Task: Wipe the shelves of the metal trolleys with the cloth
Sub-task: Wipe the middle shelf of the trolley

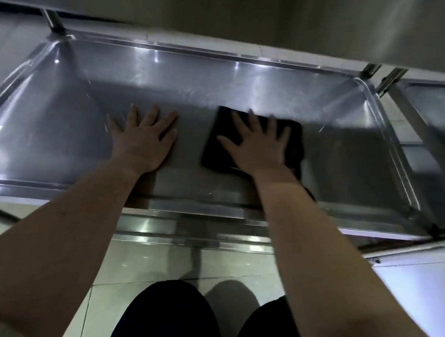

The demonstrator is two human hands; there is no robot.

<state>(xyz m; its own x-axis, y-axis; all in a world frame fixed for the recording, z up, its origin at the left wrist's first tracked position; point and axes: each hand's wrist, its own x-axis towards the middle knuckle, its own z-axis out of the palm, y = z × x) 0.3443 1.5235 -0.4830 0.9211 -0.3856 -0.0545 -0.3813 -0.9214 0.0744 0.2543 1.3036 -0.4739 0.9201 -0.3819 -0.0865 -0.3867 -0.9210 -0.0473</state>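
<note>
A lower metal trolley shelf [67, 104] with a raised rim spreads out below me. A folded black cloth [215, 151] lies flat on it, right of the middle. My right hand [259, 144] presses down on the cloth with fingers spread straight. My left hand [144, 136] rests flat on the bare metal just left of the cloth, fingers also spread. Both forearms reach in over the shelf's front rim [201, 208].
The upper shelf [231, 6] hangs over the back of this one. A second trolley's shelf [444, 113] stands close on the right, with upright posts [387, 81] between them. Tiled floor [152, 262] and my dark-clad knees [174, 318] are below.
</note>
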